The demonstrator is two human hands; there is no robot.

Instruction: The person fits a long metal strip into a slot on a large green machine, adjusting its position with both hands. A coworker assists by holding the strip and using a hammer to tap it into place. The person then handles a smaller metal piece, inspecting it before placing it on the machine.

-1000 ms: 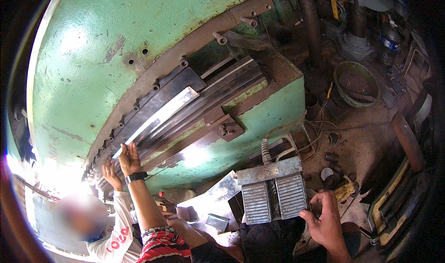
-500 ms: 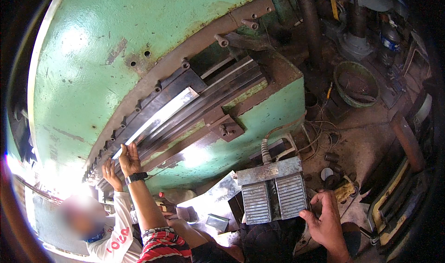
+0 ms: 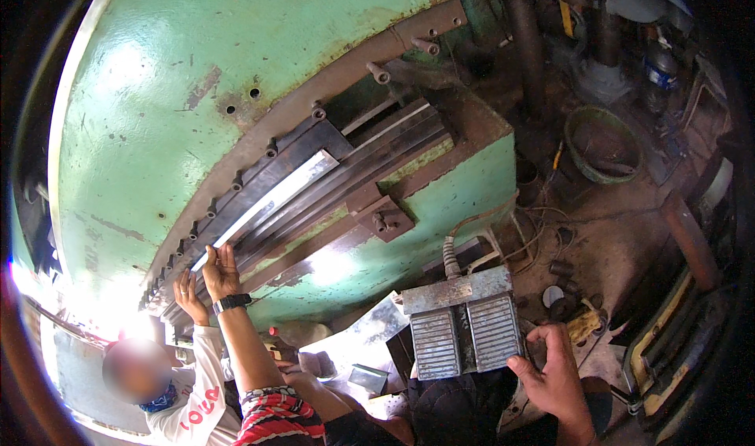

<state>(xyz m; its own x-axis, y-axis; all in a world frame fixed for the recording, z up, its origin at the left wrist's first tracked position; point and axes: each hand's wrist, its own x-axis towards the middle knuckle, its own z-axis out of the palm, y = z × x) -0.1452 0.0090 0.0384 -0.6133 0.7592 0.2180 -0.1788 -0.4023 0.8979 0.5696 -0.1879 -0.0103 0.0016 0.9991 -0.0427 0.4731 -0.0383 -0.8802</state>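
Observation:
A long, shiny metal strip (image 3: 279, 190) lies between the dark upper tooling (image 3: 307, 145) and the lower die (image 3: 354, 161) of a green press brake. My left hand (image 3: 220, 271), palm toward me and a black watch on the wrist, has its fingers closed at the strip's near edge; part of the grip is hidden. At the lower right, my right hand (image 3: 549, 371) grips the right edge of a twin foot pedal (image 3: 464, 328), thumb on its ridged plate. A co-worker's hand (image 3: 189, 296) is beside my left one, also at the strip.
The co-worker (image 3: 200, 383) in a white sleeve is at the lower left. Bolts (image 3: 318, 110) line the upper beam. Loose cable (image 3: 543, 210) coils on the floor behind the pedal. A round bucket (image 3: 604, 143) stands at right. Sheet metal (image 3: 377, 320) lies left of the pedal.
The press's green upper part, with its bolts and holes, has shifted slightly down and right toward the lower die. Both my hands stay practically where they were.

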